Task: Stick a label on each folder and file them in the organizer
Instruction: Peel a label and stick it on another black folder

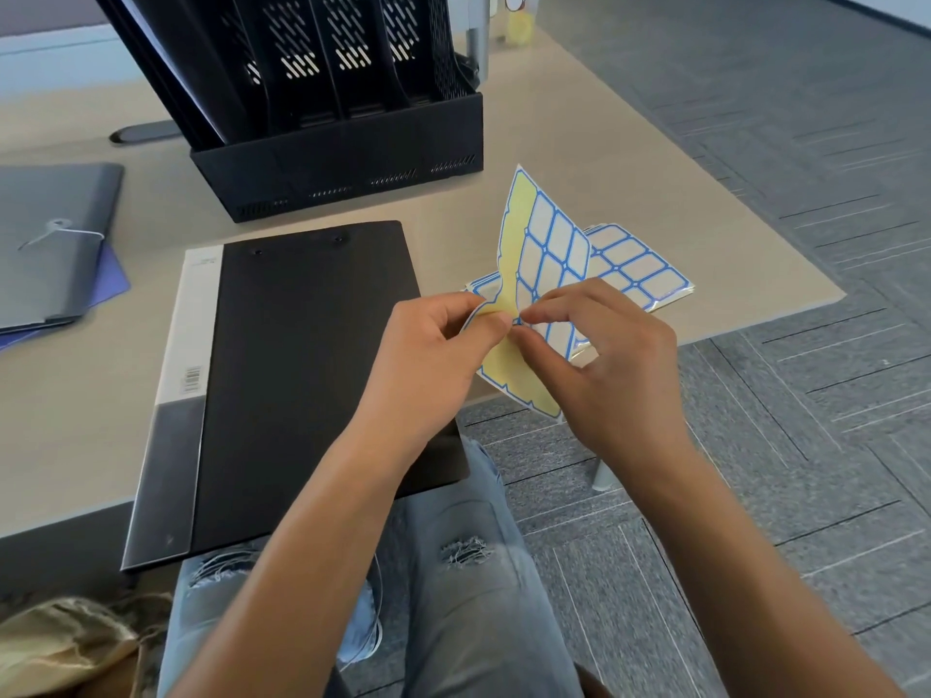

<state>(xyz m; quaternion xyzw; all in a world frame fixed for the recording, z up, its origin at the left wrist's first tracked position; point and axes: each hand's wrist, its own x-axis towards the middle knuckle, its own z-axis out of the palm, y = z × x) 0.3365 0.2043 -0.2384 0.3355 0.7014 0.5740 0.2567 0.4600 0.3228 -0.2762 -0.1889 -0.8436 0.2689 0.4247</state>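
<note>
A black folder (302, 375) with a white and grey spine strip lies flat on the desk in front of me. Just right of it I hold up a label sheet (546, 249) with blue-bordered white labels on yellow backing. My left hand (433, 355) pinches a peeling label at the sheet's lower edge. My right hand (599, 355) pinches the sheet beside it, fingertips nearly touching the left thumb. More label sheets (640, 269) lie stacked on the desk behind. The black organizer (342, 113) stands at the back of the desk, with dark folders in its left slot.
A grey string-tie folder (50, 244) over a blue one lies at the desk's left edge. The desk (75, 395) ends close on the right over grey carpet (781, 143). My knees in jeans are below the desk edge. A beige bag (60, 642) sits at the bottom left.
</note>
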